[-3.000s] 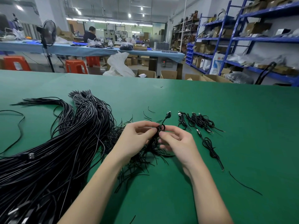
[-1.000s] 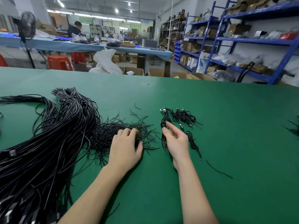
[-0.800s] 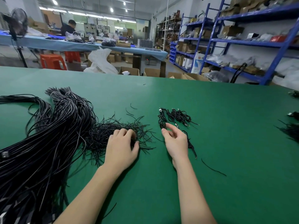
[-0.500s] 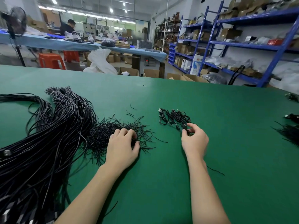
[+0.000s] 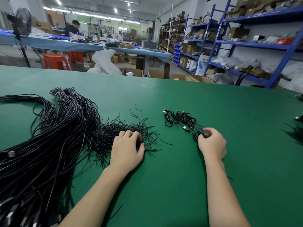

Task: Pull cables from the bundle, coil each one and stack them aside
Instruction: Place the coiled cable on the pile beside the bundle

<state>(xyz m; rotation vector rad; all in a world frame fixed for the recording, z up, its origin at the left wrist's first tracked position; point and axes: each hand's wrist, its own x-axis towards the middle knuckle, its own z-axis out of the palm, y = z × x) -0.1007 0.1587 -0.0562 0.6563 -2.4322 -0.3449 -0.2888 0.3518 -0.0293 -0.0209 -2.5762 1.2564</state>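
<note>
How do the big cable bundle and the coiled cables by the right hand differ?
The bundle is long, loose strands sprawling at the left; the coiled cables are small tied loops set in a short row. The right hand pinches a coil; neither hand holds the bundle. Both are black.

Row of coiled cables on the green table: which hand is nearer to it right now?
Right. The right hand pinches a coiled cable at the near end of the row of coiled cables; the left hand rests on the pile of short ties, well left of it.
</note>
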